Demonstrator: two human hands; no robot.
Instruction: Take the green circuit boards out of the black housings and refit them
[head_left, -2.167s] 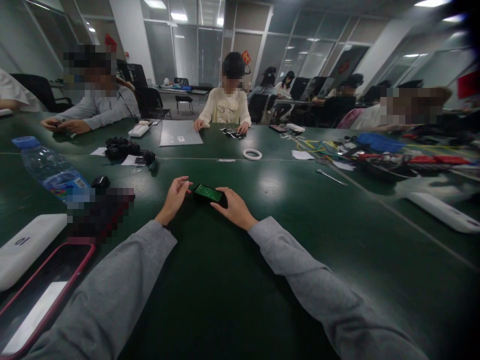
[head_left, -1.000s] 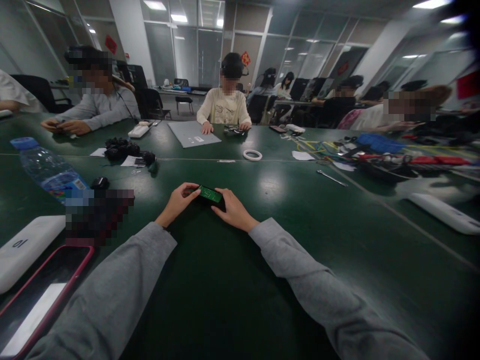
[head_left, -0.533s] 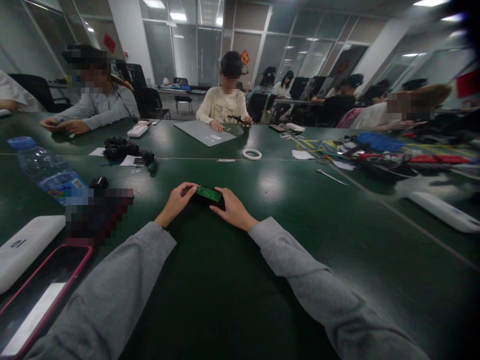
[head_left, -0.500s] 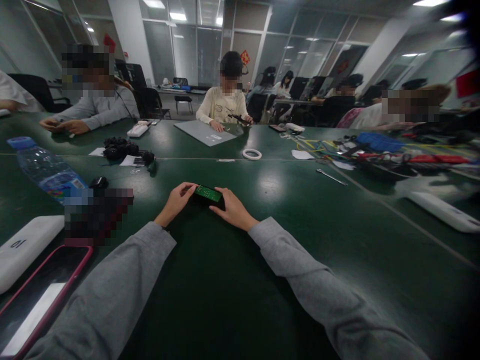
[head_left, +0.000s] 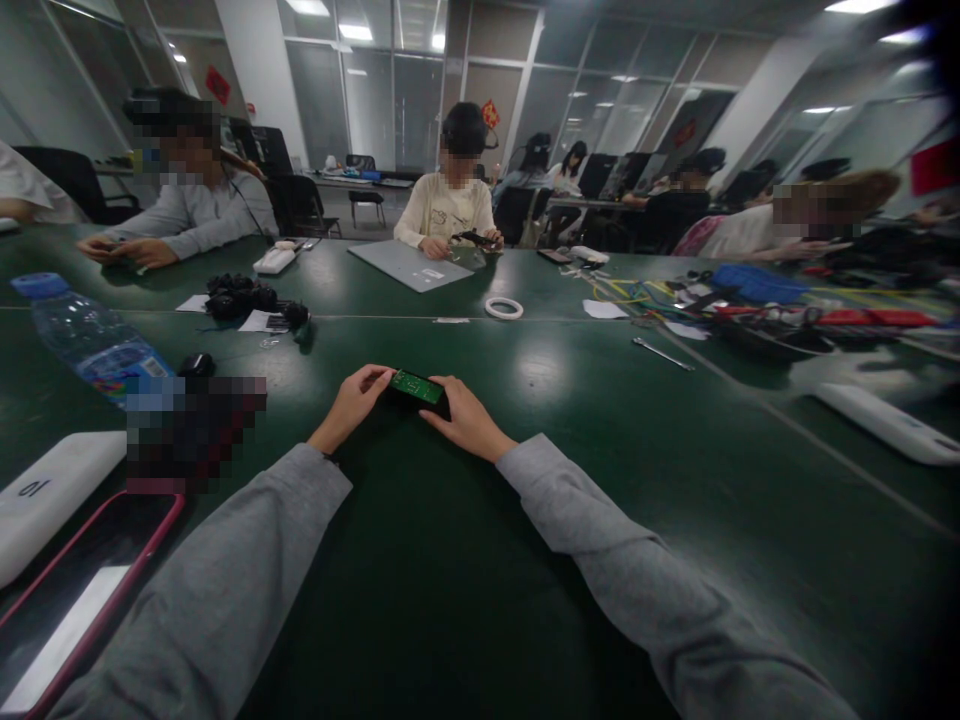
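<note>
Left fingers [head_left: 377, 374] moved in, now gripping 1 end of green-faced device [head_left: 417, 388]; grey panel [head_left: 409, 266] beyond it turned, corner toward me. Right fingers [head_left: 452, 388] grip other end. Device at my 12 o'clock, above or on table [head_left: 450, 560], can't tell. 2-ended hold likely steadies it, leaves face visible. White ring [head_left: 504, 316] well apart, toward 1 o'clock.

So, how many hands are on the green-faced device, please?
2: the left hand at the left end of the device, the right hand at its right end.
</note>
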